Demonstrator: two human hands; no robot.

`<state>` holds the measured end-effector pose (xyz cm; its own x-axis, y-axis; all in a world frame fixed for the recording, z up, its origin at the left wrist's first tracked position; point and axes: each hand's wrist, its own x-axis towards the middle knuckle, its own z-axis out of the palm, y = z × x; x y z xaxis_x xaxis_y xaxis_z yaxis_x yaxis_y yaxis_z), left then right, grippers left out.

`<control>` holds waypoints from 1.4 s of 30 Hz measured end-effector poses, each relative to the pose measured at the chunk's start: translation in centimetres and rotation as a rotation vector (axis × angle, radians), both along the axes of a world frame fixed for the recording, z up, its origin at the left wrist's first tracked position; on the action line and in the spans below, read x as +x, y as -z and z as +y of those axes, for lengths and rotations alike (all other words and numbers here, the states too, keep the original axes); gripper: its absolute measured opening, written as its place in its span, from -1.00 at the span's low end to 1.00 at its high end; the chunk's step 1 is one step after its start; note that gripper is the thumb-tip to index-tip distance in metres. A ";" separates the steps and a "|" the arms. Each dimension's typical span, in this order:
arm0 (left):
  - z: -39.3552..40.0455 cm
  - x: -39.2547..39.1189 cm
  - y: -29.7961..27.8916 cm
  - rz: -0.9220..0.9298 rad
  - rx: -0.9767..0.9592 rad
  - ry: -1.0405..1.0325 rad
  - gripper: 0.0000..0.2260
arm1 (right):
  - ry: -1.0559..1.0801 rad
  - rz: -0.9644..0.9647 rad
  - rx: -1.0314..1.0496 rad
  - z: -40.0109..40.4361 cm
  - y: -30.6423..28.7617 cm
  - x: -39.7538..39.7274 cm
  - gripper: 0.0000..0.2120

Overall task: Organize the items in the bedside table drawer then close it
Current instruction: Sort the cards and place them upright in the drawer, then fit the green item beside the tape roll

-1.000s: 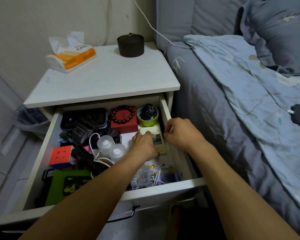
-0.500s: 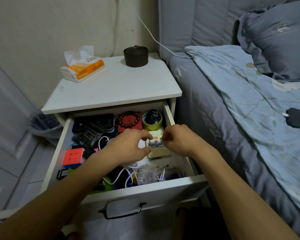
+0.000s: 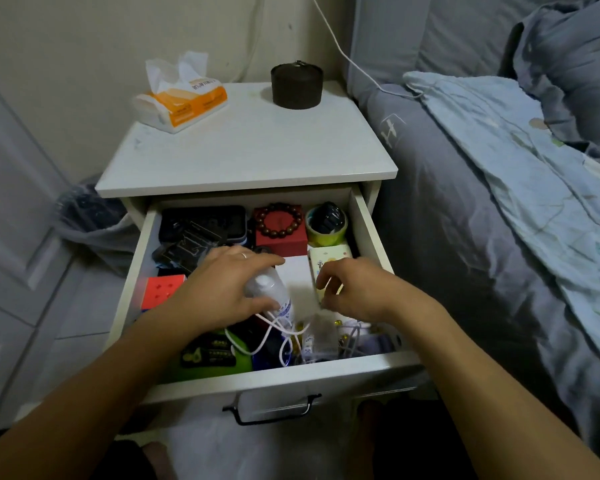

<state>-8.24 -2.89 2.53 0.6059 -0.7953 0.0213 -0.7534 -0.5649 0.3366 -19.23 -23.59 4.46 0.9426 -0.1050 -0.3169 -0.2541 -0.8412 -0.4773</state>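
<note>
The left hand [image 3: 222, 289] has moved off the card box [image 3: 328, 268] and now grips a white bottle [image 3: 274, 294]. The right hand [image 3: 357, 289], fingers curled, holds that box beside it. Sorting of the drawer [image 3: 291, 375] continues; closing not yet due.

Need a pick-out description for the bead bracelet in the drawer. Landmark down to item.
Start at the open drawer of the white bedside table and look along its back row. The bracelet lies on the red box, between a black case and a green tape roll. It is the only ring of dark brown beads.

Beige wall [image 3: 84, 36]; white panelled door [image 3: 11, 188] at left; bed [image 3: 482, 237] at right (grey-blue bedding); dim lighting.
</note>
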 end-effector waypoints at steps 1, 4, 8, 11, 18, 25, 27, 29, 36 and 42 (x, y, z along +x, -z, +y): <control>0.1 0.4 -0.1 0.046 -0.007 -0.013 -0.36 | -0.012 0.008 0.000 0.7 0.0 0.2 -0.68; 0.6 1.1 -0.2 0.198 -0.058 -0.006 -0.38 | -0.042 -0.011 0.018 2.7 0.1 0.7 -0.55; 1.3 1.4 0.1 0.227 -0.102 -0.039 -0.43 | -0.065 -0.060 -0.005 4.1 0.3 1.5 -0.50; 1.8 1.3 0.1 0.199 -0.110 -0.058 -0.43 | -0.096 -0.059 -0.049 4.6 0.1 1.9 -0.52; 4.9 0.7 -2.2 0.240 -0.088 -0.175 -0.90 | -0.165 -0.315 -0.032 5.8 -1.5 2.2 -0.55; 6.3 0.0 -2.5 0.310 0.522 -0.224 -0.66 | -0.195 -0.518 -0.012 8.1 -1.2 3.7 -0.81; 6.5 0.2 -2.4 0.409 0.384 -0.266 -0.75 | -0.223 -0.530 0.021 8.8 -1.2 3.9 -0.85; 6.8 0.6 -2.4 0.462 0.222 -0.324 -0.86 | -0.231 -0.541 0.037 9.1 -1.2 4.0 -0.86; 9.5 0.9 -4.5 0.534 -0.307 -0.273 -0.81 | -0.263 -0.318 0.143 9.6 -1.4 4.2 -0.64; 8.8 -0.2 -5.6 0.634 -0.691 -0.363 -0.75 | -0.183 -0.254 0.526 10.6 -1.1 4.5 -0.84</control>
<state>-8.43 5.95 8.13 0.8687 -0.4953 -0.0017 -0.1429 -0.2539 0.9566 -14.69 -12.98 5.58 0.9835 0.1756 -0.0447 0.0490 -0.4952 -0.8674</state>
